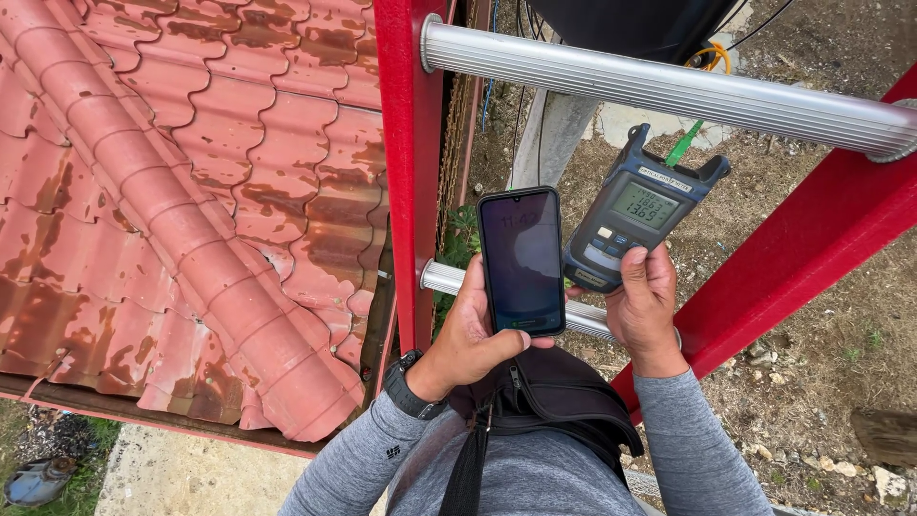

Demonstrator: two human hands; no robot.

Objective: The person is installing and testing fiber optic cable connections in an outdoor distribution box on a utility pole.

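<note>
Left hand: the left hand (468, 334) holds a black smartphone (521, 260) upright from below, fingers wrapped round its lower edge, thumb lying across the bottom of the dim screen.
Right hand: the right hand (645, 306) grips a dark blue handheld meter (632, 212) by its lower half, fingers curled behind it, thumb pressed on the front beneath the buttons.
Where the two devices are: side by side and nearly touching, phone to the left, both held in front of the lower ladder rung.
Meter face: a pale grey-green display with dark digits near the top, a narrow light label strip above it, small buttons below; a green connector (684, 145) sticks up from its top edge.
Ladder: red side rails (411, 143) run up on both sides; one ribbed silver rung (669, 91) crosses above the meter, another (449, 278) passes behind the hands.
Roof: rusted red tile-pattern sheet roofing (191, 191) fills the left, hard against the left rail.
Ground: bare soil with stones (821, 382) lies far below on the right.
On the person: grey long sleeves, a black wristwatch (409, 384) on the left wrist, a black bag (554, 401) at the chest.
</note>
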